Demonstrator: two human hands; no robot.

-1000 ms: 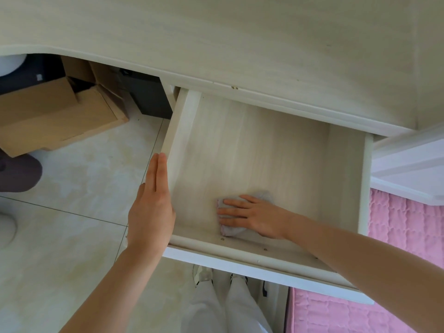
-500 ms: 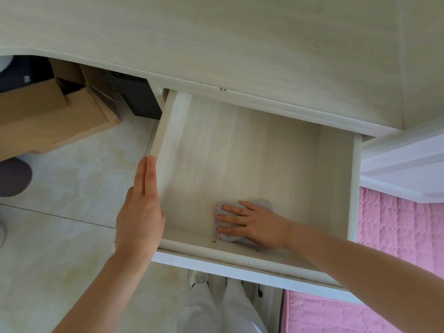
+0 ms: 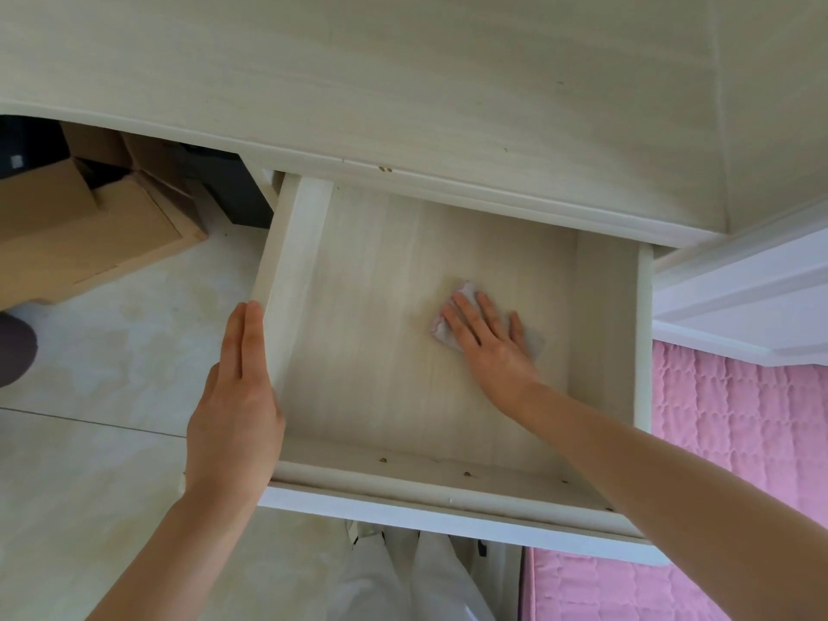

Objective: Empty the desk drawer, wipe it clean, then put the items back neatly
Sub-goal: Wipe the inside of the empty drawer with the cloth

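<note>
drawer (image 3: 448,396): pulled out under the desk (image 3: 403,82), no items inside
cloth (image 3: 448,327): on drawer floor, right of centre
right hand (image 3: 488,342): fingers flat, pressing cloth
left hand (image 3: 237,396): straight fingers against left wall
progress: emptied; wiping underway; refilling remains

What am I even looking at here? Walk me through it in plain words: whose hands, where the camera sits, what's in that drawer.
No machine here: a person wears one camera on the head, looking down at their own two hands. The pale wooden drawer is pulled out from under a desk. The right hand lies flat, fingers straight, pressing a small greyish cloth onto the drawer floor, towards the right of the middle. The left hand rests flat against the outside of the drawer's left wall. Nothing but the cloth lies in the drawer. Beside it are a cardboard box on the tiled floor and a pink quilted cover.
</note>
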